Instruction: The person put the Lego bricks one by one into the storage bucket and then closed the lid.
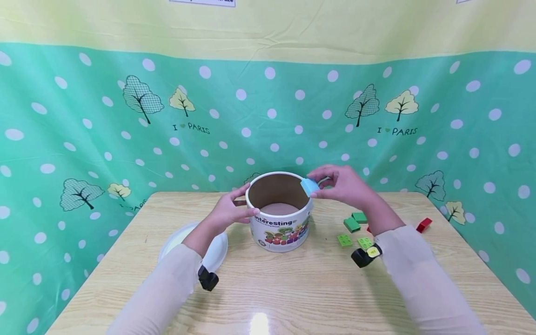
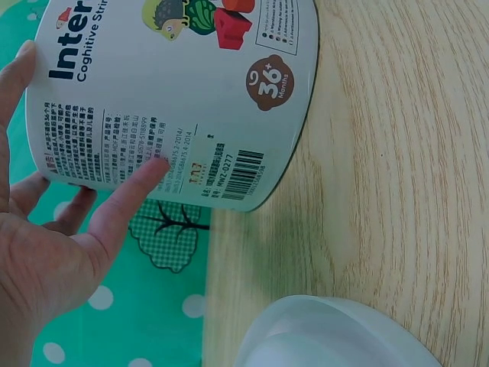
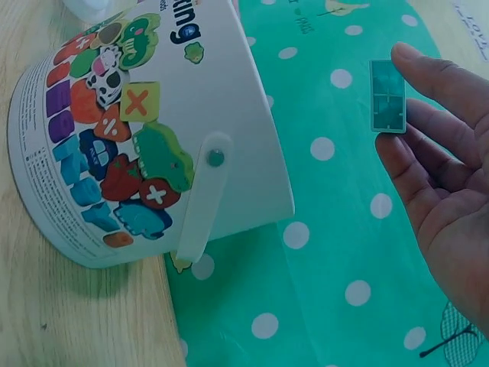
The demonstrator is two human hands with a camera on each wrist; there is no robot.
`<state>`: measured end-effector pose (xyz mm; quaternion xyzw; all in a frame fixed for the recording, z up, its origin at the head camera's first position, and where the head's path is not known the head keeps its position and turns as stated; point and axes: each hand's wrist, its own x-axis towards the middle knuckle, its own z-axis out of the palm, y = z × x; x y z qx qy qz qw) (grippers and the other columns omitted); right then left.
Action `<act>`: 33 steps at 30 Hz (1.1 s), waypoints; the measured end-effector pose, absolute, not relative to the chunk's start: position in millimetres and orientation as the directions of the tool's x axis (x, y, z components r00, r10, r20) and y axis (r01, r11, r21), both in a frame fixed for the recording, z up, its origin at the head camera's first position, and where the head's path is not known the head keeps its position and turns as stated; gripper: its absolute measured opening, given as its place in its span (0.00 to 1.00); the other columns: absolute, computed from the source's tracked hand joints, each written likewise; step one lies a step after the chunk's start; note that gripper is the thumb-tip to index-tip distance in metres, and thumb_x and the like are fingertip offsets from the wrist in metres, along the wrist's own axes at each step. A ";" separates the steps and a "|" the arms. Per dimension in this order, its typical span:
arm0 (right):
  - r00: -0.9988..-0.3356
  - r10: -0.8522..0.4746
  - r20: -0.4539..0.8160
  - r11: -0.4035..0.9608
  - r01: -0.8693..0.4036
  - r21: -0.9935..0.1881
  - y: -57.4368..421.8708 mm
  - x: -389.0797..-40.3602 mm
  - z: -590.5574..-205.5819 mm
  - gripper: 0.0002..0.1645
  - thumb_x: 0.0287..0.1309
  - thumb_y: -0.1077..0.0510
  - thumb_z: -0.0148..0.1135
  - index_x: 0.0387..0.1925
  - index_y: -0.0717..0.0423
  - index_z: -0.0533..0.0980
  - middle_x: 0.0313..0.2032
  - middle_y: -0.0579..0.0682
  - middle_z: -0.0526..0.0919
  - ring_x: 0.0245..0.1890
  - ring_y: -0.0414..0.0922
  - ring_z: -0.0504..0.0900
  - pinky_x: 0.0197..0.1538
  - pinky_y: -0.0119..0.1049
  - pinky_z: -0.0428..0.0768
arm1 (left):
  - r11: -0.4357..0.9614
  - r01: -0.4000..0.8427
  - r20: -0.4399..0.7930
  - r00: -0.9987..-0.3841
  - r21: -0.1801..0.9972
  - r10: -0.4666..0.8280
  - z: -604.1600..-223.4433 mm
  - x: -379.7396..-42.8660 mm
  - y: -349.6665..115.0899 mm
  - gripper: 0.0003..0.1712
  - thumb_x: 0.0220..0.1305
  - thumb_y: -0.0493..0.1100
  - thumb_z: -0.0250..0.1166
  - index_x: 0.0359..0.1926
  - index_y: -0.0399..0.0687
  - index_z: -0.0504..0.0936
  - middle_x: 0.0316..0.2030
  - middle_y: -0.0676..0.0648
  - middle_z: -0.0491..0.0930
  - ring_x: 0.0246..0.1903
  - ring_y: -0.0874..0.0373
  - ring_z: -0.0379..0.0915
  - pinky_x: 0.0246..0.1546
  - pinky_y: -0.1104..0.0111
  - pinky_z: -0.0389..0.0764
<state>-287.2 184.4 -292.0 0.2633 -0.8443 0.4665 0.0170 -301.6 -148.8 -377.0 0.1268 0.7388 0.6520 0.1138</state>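
Observation:
A white bucket (image 1: 279,232) with printed toy pictures stands upright on the table, its open top showing a brown inside. My left hand (image 1: 232,209) rests spread on its left side, thumb laid along the label and fingers reaching toward the rim and behind. In the left wrist view, the thumb (image 2: 126,199) is straight against the printed wall. My right hand (image 1: 343,186) pinches a light blue building block (image 1: 310,186) between thumb and fingertips at the bucket's right rim. From the right wrist, the block (image 3: 388,95) shows its hollow underside.
A white round lid (image 1: 219,249) lies to the left, partly under the left forearm. On the right are green blocks (image 1: 351,224), light green studded blocks (image 1: 345,240) and a red block (image 1: 424,225). A white handle (image 3: 206,199) hangs down the bucket's side. Behind the table hangs a dotted green curtain (image 1: 268,130).

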 end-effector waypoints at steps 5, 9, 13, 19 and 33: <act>-0.873 -0.418 0.252 0.471 -0.446 -0.761 173.2 -294.4 -285.7 0.29 0.47 0.55 0.78 0.52 0.57 0.81 0.48 0.52 0.81 0.44 0.49 0.81 0.48 0.39 0.83 | 0.105 0.040 0.001 -0.940 0.994 0.340 -376.8 -302.3 -148.9 0.54 0.51 0.40 0.77 0.75 0.54 0.57 0.71 0.40 0.56 0.65 0.35 0.60 0.42 0.53 0.84; -0.886 -0.409 0.217 0.489 -0.414 -0.768 165.2 -301.5 -283.1 0.28 0.49 0.56 0.77 0.53 0.57 0.80 0.45 0.53 0.81 0.43 0.50 0.82 0.45 0.39 0.84 | 0.102 0.036 0.000 -0.941 0.994 0.340 -376.4 -302.6 -149.1 0.54 0.51 0.40 0.77 0.75 0.54 0.57 0.71 0.40 0.56 0.65 0.34 0.60 0.42 0.54 0.84; -0.897 -0.396 0.196 0.499 -0.390 -0.774 158.0 -308.9 -282.2 0.28 0.49 0.56 0.77 0.53 0.57 0.80 0.44 0.54 0.81 0.43 0.51 0.81 0.43 0.40 0.84 | 0.102 0.036 -0.001 -0.942 0.994 0.337 -376.3 -303.0 -149.1 0.54 0.51 0.40 0.77 0.75 0.54 0.57 0.71 0.40 0.56 0.65 0.35 0.60 0.42 0.54 0.84; -0.913 -0.374 0.163 0.520 -0.352 -0.778 149.5 -320.1 -285.4 0.27 0.49 0.54 0.76 0.53 0.55 0.81 0.44 0.54 0.82 0.46 0.51 0.78 0.43 0.41 0.82 | 0.108 0.031 -0.007 -0.943 0.994 0.333 -375.9 -302.6 -148.2 0.54 0.51 0.41 0.78 0.75 0.54 0.57 0.72 0.40 0.56 0.66 0.35 0.60 0.42 0.54 0.84; -0.945 -0.324 0.049 0.561 -0.234 -0.794 144.0 -344.2 -299.9 0.25 0.54 0.55 0.73 0.52 0.59 0.80 0.45 0.55 0.82 0.45 0.50 0.79 0.48 0.41 0.80 | 0.097 0.030 -0.006 -0.939 0.995 0.345 -376.8 -301.1 -148.7 0.54 0.51 0.40 0.77 0.75 0.53 0.57 0.72 0.39 0.55 0.66 0.34 0.60 0.43 0.53 0.84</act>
